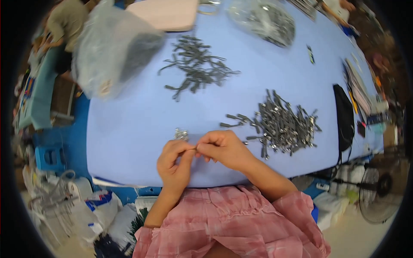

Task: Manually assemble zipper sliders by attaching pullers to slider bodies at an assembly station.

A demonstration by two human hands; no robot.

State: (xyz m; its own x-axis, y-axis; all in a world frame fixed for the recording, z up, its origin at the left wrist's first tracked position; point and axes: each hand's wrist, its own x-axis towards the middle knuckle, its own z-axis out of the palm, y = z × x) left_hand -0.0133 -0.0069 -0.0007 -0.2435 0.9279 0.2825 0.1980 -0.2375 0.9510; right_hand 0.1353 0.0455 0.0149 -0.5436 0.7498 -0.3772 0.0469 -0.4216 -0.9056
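Note:
My left hand (174, 162) and my right hand (226, 149) meet near the table's front edge, fingertips pinched together. Between them is something small and dark, mostly hidden by the fingers. Just beyond my left hand lies a little heap of shiny metal pieces (181, 133). To the right of my right hand spreads a pile of short dark grey strips with shiny metal ends (286, 124). A few of these strips stray toward my right hand. Farther off, a second pile holds dark grey looped cords or strips (195, 64), on which I see no metal.
The table (129, 142) has a light blue cover. A large clear plastic bag (116, 51) with dark contents stands far left; another bag (264, 21) lies at the back. A black pouch (343, 116) sits at the right edge. A fan (378, 191) stands at the lower right.

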